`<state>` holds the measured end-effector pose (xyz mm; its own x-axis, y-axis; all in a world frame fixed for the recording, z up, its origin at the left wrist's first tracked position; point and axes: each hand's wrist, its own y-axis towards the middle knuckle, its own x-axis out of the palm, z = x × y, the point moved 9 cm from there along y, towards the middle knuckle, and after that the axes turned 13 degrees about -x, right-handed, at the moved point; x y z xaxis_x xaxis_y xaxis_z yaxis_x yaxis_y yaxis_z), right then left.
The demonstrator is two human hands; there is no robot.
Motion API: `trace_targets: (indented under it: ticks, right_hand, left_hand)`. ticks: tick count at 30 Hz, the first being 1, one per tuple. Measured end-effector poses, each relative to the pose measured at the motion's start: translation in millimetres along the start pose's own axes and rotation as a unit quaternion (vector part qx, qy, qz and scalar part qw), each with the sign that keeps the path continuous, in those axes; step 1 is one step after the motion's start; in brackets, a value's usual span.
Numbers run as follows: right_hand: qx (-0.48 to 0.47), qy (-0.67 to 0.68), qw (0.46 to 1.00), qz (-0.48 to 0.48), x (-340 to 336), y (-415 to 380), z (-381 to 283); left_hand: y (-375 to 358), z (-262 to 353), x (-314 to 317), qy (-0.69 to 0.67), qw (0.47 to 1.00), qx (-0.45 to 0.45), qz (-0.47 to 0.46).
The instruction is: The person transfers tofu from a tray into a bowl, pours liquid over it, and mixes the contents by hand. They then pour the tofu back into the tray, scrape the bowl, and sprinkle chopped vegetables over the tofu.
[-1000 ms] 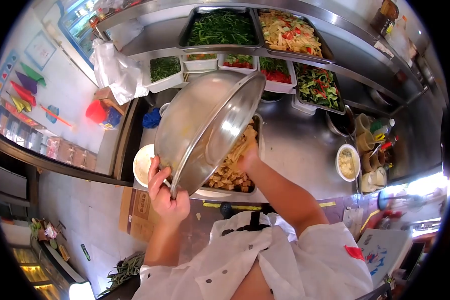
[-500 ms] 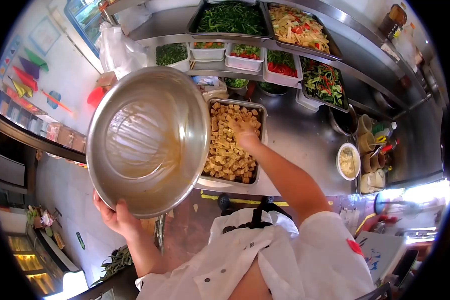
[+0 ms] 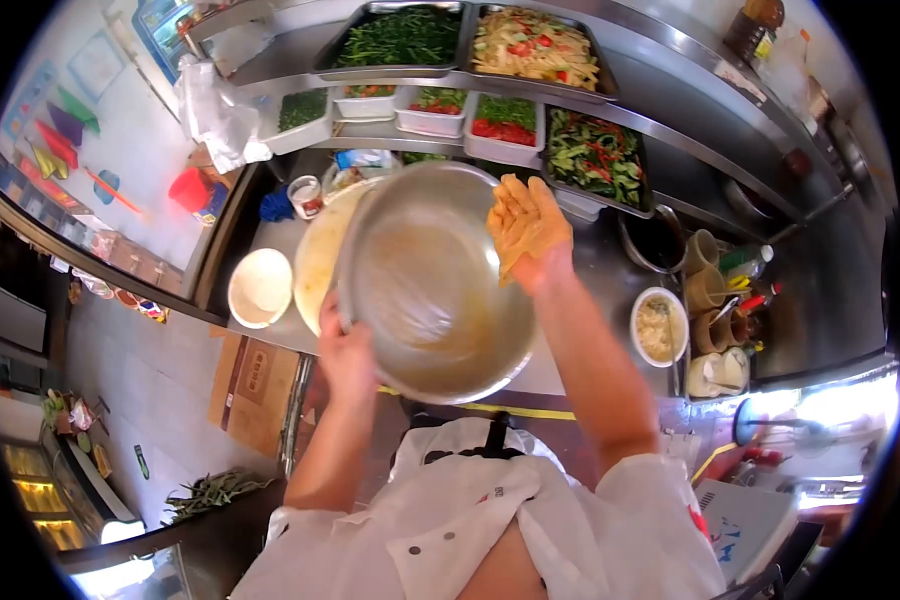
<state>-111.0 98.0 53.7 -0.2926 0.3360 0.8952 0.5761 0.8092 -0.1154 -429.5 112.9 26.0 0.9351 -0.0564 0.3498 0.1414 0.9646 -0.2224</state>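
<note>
A large steel bowl (image 3: 435, 285) is held tilted above the counter (image 3: 595, 270), its near-left rim clamped by the left hand (image 3: 345, 350), so that its sauce-smeared inside faces up. The right hand (image 3: 526, 228), coated in yellowish sauce, is held spread and empty at the bowl's far-right rim, apparently kept clear because it is messy.

One head-worn fisheye camera is looking steeply down, close over the wide stainless steel counter (image 3: 610, 290), facing the steel food shelf (image 3: 670, 110).
</note>
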Motion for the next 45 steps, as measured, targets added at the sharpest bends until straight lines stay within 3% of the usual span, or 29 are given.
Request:
trace_targets:
  ticks: [2,3,7,9,11,14,15,18,21,24,27,30,33,35,36,38,40,42,45]
  right_hand:
    - [-0.029,-0.001,0.999,0.034,-49.6,0.6,-25.6]
    - [-0.013,0.003,0.999,0.038,-85.6,2.4,-29.3]
    - [-0.003,0.02,0.971,0.24,-235.4,-18.1,-42.0]
    - [-0.022,0.035,0.949,0.314,-285.3,-31.2,-49.7]
    - [-0.051,0.027,0.93,0.364,-304.0,-46.1,-54.3]
    - [-0.062,0.043,0.924,0.375,-323.9,-41.8,-46.1]
    - [-0.059,0.054,0.926,0.368,-322.8,-36.2,-40.5]
    - [-0.045,0.062,0.918,0.389,-316.4,-29.7,-19.4]
    - [-0.033,0.025,0.933,0.359,-309.0,-19.3,-9.2]
    - [-0.044,-0.009,0.944,0.327,-310.3,-14.4,-18.1]
    - [-0.034,-0.07,0.956,0.284,-301.0,-18.9,-25.5]
    - [-0.009,-0.068,0.949,0.307,-298.0,-31.8,-23.6]
    - [0.024,-0.212,0.956,0.201,-288.8,-45.7,-24.3]
    - [-0.061,-0.324,0.925,0.188,-304.2,-42.1,-18.4]
    - [-0.082,-0.417,0.895,0.136,-301.7,-46.4,-18.4]
    - [-0.112,-0.619,0.777,0.0,-288.2,-65.6,-24.0]
    - [-0.084,-0.715,0.685,-0.115,-265.4,-85.9,-35.0]
    - [-0.027,-0.708,0.686,-0.165,-234.5,-107.8,-54.3]
    - [-0.279,-0.648,0.662,-0.253,-198.5,-145.0,-92.6]
  left_hand:
    - [8.0,-70.6,57.6,0.108,0.994,-0.008,-0.029]
    - [7.7,-108.2,83.6,0.08,0.996,-0.025,-0.031]
    - [13.1,-251.9,123.2,0.087,0.986,-0.138,-0.042]
    - [7.6,-286.2,115.2,0.121,0.96,-0.253,-0.013]
    - [-7.6,-290.1,103.6,0.227,0.928,-0.296,-0.013]
    - [-10.0,-282.0,87.5,0.459,0.869,-0.184,-0.025]
    - [-17.2,-249.8,107.3,0.558,0.828,0.002,-0.051]
    - [-70.7,-176.1,191.0,0.571,0.788,0.179,-0.146]
    - [-74.0,-174.4,229.8,0.563,0.793,0.19,-0.136]
    - [-52.8,-189.5,239.2,0.591,0.787,0.122,-0.129]
    - [-49.8,-195.0,251.9,0.616,0.762,0.113,-0.162]
    - [-41.3,-206.4,256.4,0.643,0.735,0.144,-0.158]
    - [-20.8,-217.6,257.6,0.606,0.772,0.136,-0.139]
    - [-18.0,-221.2,263.1,0.62,0.754,0.173,-0.128]
    - [-19.2,-220.6,263.0,0.628,0.745,0.188,-0.121]
    - [-12.8,-221.2,255.8,0.62,0.761,0.158,-0.106]
    - [8.9,-239.2,237.7,0.589,0.796,0.114,-0.08]
    - [38.1,-275.3,215.0,0.542,0.836,-0.009,-0.09]
    - [28.1,-272.1,205.8,0.393,0.882,-0.236,-0.104]
